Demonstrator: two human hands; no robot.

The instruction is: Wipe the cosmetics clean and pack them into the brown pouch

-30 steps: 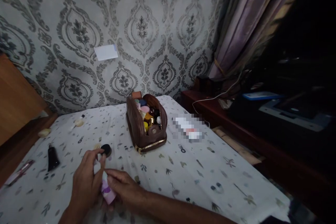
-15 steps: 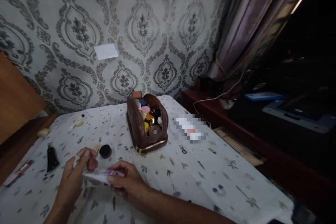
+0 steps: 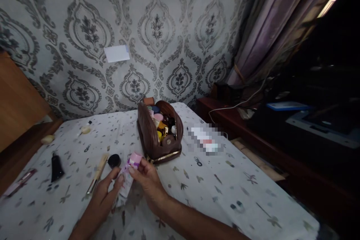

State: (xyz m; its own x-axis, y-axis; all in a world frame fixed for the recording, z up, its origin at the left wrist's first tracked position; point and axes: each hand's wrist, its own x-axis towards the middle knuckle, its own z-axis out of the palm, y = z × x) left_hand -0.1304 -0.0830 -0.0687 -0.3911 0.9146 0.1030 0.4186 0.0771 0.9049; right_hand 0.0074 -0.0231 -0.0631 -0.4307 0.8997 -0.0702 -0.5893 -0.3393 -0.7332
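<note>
Moved since the earlier frame, in the head view: pink-and-white packet, swung from lying crosswise to a slant with pink end toward brown bag; left hand and right hand drawn closer together. Shows packet near front of bag, pinched between thumb and fingers on either side, presumably to keep a limp wrapper steady. Note bag standing unzipped, mouth upward, apparently to keep small containers upright and reachable. Just left of packet, on patterned cloth: round black tub; farther left, black tube, lying well apart.
</note>
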